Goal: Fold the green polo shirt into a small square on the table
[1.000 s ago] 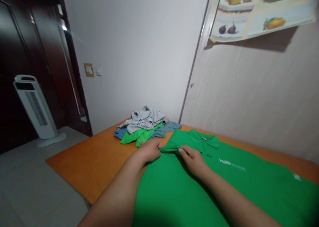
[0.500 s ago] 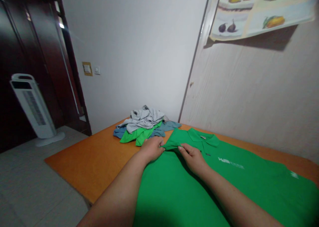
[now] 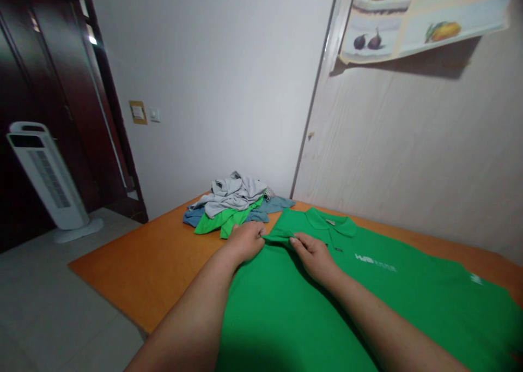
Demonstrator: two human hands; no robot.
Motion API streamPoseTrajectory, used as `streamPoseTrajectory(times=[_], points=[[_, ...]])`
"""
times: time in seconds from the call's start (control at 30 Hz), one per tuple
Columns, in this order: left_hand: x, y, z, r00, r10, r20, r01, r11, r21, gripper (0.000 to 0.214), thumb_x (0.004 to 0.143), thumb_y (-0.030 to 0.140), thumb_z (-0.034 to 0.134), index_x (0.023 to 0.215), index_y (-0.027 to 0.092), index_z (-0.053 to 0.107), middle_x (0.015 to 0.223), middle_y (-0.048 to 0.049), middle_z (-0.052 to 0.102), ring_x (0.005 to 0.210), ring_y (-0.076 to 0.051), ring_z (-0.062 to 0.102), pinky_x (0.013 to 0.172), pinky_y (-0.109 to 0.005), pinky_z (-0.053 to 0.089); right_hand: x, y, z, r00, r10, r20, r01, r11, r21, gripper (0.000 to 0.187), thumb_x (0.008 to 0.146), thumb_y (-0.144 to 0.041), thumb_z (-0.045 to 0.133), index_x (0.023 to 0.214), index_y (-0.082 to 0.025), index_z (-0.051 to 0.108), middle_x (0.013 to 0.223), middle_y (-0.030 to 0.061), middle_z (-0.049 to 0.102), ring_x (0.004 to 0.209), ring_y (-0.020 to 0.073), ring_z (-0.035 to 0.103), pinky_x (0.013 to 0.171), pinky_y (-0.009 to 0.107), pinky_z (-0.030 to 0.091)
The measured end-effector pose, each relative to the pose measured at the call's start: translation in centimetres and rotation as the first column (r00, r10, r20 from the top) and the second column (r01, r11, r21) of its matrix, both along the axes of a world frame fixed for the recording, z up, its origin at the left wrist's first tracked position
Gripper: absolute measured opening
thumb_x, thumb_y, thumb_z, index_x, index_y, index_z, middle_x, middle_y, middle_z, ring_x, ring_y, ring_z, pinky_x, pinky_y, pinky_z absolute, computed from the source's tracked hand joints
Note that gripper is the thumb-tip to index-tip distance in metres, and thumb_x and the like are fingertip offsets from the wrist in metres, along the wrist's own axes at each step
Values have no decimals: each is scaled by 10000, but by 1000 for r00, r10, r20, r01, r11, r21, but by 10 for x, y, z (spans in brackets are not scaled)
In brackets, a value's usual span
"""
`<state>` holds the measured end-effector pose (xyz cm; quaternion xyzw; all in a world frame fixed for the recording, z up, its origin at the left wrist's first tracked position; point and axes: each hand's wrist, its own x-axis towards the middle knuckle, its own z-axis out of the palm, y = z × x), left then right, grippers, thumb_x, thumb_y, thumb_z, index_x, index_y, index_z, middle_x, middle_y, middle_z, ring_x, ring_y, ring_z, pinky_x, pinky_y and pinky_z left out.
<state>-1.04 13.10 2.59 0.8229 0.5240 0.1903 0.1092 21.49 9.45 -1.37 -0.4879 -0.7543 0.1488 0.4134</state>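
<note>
A green polo shirt is spread over the table, its collar toward the wall and white print across the chest. My left hand is closed on the shirt's fabric at its left side. A short way to the right, my right hand pinches the same fabric between thumb and fingers. Between the two hands a strip of cloth is pulled up into a fold. The lower part of the shirt runs out of view at the bottom.
Behind my left hand lies a crumpled pile of clothes in grey, bright green and blue. The orange table meets the wall at the back. A white tower fan stands on the floor at left, and fruit pictures hang upper right.
The whole view has shifted slightly, so things appear a little further left. Both hands keep their hold on the shirt, with almost no movement relative to it.
</note>
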Motion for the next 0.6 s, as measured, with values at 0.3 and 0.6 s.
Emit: streamPoseTrajectory(times=[0.3, 0.6], points=[[-1, 1, -5, 999, 32, -26, -32, 999, 3, 184, 732, 85, 534, 820, 226, 613, 911, -32, 664, 916, -239, 583, 773, -318, 348, -2, -2, 1, 997, 10, 79, -10, 1000, 4, 344, 966, -467, 440, 894, -220, 668, 854, 43, 678, 808, 201, 603, 753, 318, 445], [0, 3, -1, 985, 163, -49, -162, 987, 19, 261, 871, 300, 497, 667, 188, 614, 858, -88, 663, 867, -263, 592, 723, -330, 366, 0, -9, 12, 957, 109, 270, -95, 994, -61, 539, 990, -562, 364, 631, -210, 559, 641, -6, 526, 641, 152, 486, 634, 276, 351]])
